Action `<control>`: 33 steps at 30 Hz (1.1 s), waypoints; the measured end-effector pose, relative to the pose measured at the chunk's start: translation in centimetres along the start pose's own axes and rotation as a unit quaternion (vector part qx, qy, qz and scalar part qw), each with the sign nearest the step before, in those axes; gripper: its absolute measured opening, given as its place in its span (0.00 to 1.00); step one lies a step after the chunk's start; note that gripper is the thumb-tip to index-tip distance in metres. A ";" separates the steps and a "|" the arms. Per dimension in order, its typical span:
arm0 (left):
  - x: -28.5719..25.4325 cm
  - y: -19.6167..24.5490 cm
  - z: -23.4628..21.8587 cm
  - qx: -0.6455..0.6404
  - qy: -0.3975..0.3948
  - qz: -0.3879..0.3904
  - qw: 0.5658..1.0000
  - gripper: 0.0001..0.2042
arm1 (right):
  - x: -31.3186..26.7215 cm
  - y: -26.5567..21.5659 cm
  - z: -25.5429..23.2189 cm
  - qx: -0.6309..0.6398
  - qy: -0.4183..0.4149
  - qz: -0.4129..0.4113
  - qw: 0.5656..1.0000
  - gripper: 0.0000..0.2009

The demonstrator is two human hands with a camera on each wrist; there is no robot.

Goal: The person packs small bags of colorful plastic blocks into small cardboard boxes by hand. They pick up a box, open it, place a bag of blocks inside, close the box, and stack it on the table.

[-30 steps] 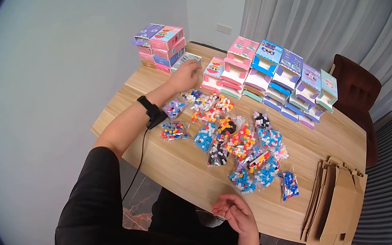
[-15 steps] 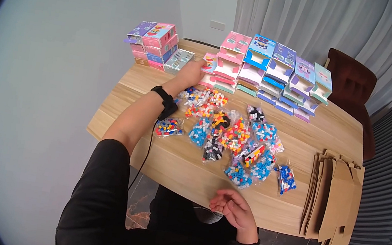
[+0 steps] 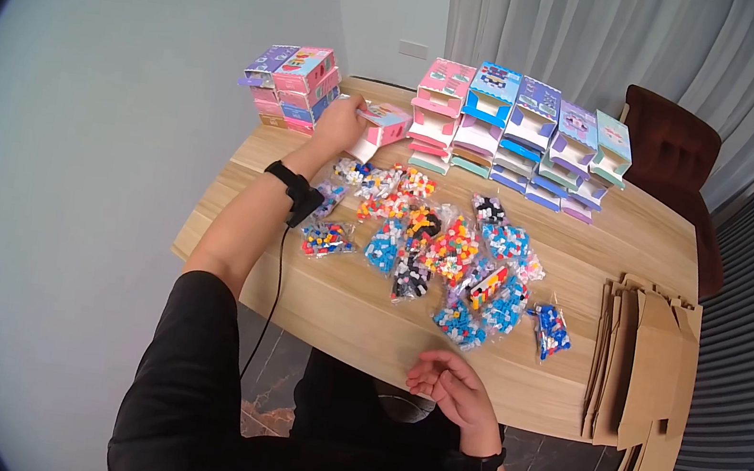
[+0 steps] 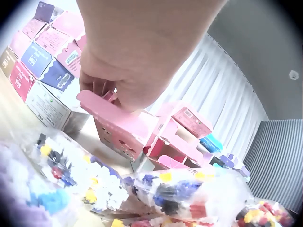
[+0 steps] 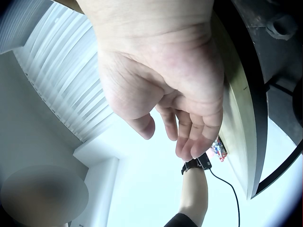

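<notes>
My left hand (image 3: 342, 125) grips a pink box (image 3: 387, 125) by its open end, between the stacked boxes at the left and the row of open boxes. In the left wrist view the fingers of that hand (image 4: 128, 80) curl over the flap of the pink box (image 4: 124, 127). A grey-white box (image 4: 52, 106) stands beside it, partly behind the hand in the head view. My right hand (image 3: 459, 392) hangs loosely curled at the table's front edge and holds nothing; its palm (image 5: 165, 85) shows in the right wrist view.
Bags of colourful bricks (image 3: 454, 252) lie mid-table, with a separate blue bag (image 3: 550, 331) to the right. Open boxes (image 3: 484, 133) stand stacked at the back, closed-looking ones (image 3: 290, 88) at the back left. Flattened cardboard (image 3: 657, 371) lies at the right edge. A brown chair (image 3: 673, 152) stands behind.
My left hand has taken hold of the pink box at the left end of the row and shifted it left, away from the other open boxes. My right hand has hardly moved.
</notes>
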State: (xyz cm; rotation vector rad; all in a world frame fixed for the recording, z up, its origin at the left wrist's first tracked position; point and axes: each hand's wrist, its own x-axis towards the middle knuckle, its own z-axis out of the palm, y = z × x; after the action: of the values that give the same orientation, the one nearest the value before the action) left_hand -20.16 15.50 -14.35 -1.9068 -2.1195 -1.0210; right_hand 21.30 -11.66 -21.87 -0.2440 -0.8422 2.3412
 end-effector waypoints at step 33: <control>-25.7 16.8 -14.6 -0.188 -0.256 0.216 0.923 0.15 | 0.1 -0.3 0.7 0.047 0.046 -0.022 0.998 0.35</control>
State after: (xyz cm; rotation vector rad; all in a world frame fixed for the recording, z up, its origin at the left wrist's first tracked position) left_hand -4.59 -14.29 -9.34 -2.9329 -1.6303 -0.9524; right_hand 21.14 -11.79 -21.13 -0.2890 -0.6843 2.3022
